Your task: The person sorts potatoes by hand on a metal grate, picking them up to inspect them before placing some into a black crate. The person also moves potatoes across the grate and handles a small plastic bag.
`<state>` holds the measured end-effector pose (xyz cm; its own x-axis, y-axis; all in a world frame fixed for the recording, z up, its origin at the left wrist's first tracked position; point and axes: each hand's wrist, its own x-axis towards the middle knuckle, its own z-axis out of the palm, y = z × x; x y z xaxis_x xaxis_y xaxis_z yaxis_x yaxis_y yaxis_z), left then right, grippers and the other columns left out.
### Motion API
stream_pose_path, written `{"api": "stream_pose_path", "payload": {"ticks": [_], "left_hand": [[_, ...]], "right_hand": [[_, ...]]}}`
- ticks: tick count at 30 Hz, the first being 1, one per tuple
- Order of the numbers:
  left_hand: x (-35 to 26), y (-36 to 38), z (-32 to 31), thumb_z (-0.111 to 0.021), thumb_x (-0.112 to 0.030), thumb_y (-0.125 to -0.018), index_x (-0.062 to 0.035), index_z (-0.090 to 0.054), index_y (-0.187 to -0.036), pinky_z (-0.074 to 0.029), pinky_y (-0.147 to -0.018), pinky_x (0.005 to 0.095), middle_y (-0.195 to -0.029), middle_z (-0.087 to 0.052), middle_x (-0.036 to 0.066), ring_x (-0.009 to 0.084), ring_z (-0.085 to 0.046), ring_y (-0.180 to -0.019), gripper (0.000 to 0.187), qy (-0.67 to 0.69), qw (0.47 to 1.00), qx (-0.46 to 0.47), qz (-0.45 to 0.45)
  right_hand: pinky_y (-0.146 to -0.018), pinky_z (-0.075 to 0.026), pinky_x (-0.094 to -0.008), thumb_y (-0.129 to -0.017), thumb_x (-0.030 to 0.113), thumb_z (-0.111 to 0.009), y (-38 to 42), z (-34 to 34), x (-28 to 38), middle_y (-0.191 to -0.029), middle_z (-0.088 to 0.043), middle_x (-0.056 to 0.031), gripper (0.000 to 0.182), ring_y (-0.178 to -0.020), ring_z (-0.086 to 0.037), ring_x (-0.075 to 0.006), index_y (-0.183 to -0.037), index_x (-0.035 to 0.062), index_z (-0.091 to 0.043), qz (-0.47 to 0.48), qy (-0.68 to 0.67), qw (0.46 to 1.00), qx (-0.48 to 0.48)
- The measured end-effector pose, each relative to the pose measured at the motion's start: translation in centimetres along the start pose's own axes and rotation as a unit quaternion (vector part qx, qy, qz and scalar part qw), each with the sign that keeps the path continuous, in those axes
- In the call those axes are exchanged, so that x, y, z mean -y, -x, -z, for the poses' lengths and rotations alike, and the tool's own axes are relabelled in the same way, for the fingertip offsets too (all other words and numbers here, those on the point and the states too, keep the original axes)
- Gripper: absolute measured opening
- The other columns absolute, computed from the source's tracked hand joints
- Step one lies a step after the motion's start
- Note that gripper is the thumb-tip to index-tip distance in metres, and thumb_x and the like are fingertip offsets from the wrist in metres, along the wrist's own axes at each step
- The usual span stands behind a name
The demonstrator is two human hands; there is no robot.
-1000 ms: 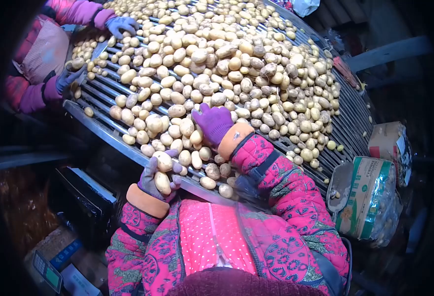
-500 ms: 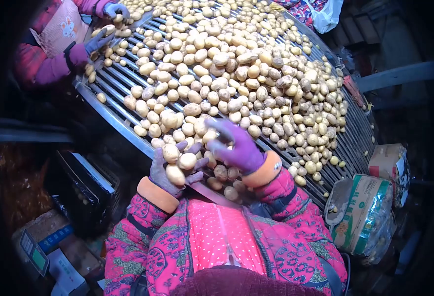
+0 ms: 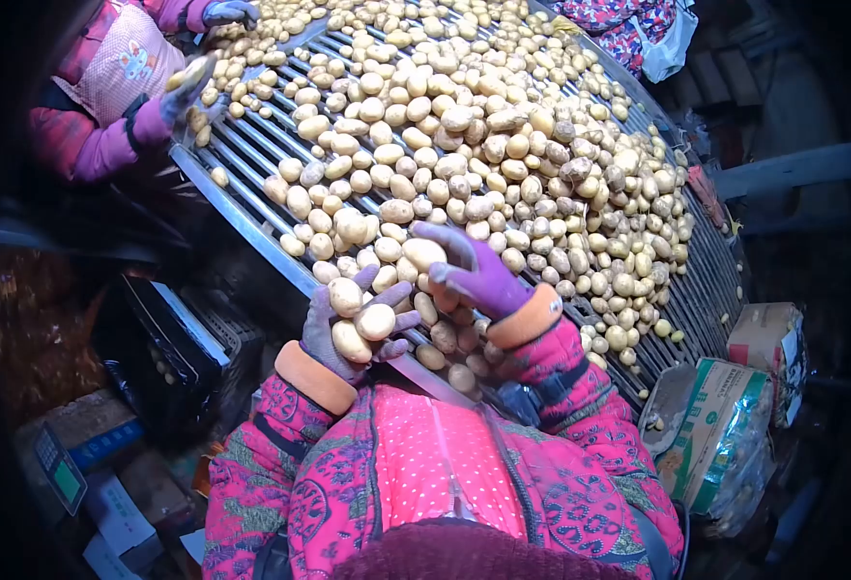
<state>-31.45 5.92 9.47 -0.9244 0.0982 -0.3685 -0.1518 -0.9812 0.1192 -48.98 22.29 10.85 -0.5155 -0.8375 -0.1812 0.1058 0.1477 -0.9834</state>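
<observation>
Head view: three potatoes [image 3: 377, 321] are being cradled by the left hand [image 3: 321, 331] — grip curled palm-up, apparently against rolling — while another potato [image 3: 424, 254] is being clasped by the right hand [image 3: 488, 277] beside it, loose ones being borne on the worktop [image 3: 249, 230] beyond.

Potatoes [image 3: 458, 118] are spread on table [image 3: 713, 275], w/ 3 held in L hand [image 3: 320, 338] by near edge. Cartons [image 3: 707, 420] are set to R of table, container [image 3: 130, 338] to L; co-worker [image 3: 128, 60] is seen at far L.
</observation>
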Motion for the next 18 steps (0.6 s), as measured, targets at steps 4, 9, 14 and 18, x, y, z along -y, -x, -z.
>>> {"api": "stream_pose_path", "payload": {"ticks": [4, 9, 14, 18], "left_hand": [[0.3, -0.1, -1.6, -0.033, -0.070, -0.090, -0.0218, -0.038, -0.146, -0.054, -0.072, 0.0431, -0.145, -0.046, 0.013, 0.0361, -0.059, -0.116, 0.074, -0.086, 0.996, -0.034, 0.003], [-0.6, 1.7, -2.8, -0.031, -0.065, -0.092, -0.0234, -0.045, -0.141, -0.051, -0.059, 0.0314, -0.130, -0.059, 0.006, 0.0246, -0.062, -0.106, 0.066, -0.161, 0.980, -0.114, -0.005], [-1.8, 5.0, 3.4, -0.044, -0.064, -0.091, -0.0233, -0.043, -0.143, -0.055, -0.065, 0.0393, -0.144, -0.045, 0.017, 0.0370, -0.060, -0.107, 0.066, 0.037, 0.996, 0.024, -0.077], [-4.5, 11.6, 7.0, -0.056, -0.060, -0.087, -0.0252, -0.050, -0.137, -0.055, -0.070, 0.0410, -0.149, -0.039, 0.018, 0.0391, -0.059, -0.103, 0.062, 0.087, 0.974, 0.023, -0.209]], "right_hand": [[-0.107, -0.038, -0.0371, -0.100, 0.024, -0.050, 2.1, -3.3, 0.5, -0.135, -0.055, -0.0148, 0.047, -0.127, -0.050, -0.0247, -0.141, 0.0024, -0.045, 0.015, 0.046, 0.998, 0.035], [-0.106, -0.039, -0.0382, -0.099, 0.025, -0.051, 1.7, -5.2, 1.3, -0.136, -0.054, -0.0165, 0.048, -0.126, -0.051, -0.0277, -0.141, 0.0026, -0.045, 0.046, 0.116, 0.991, 0.036], [-0.077, -0.047, -0.0298, -0.096, 0.022, -0.058, 2.0, -6.1, -1.2, -0.108, -0.059, -0.0050, 0.050, -0.086, -0.056, -0.0125, -0.141, 0.0039, -0.046, -0.052, -0.108, 0.993, 0.010], [-0.091, -0.046, -0.0302, -0.098, 0.020, -0.054, 3.4, -2.8, -1.8, -0.123, -0.060, -0.0106, 0.045, -0.103, -0.058, -0.0155, -0.139, 0.0011, -0.048, 0.001, 0.081, 0.995, -0.062]]}}
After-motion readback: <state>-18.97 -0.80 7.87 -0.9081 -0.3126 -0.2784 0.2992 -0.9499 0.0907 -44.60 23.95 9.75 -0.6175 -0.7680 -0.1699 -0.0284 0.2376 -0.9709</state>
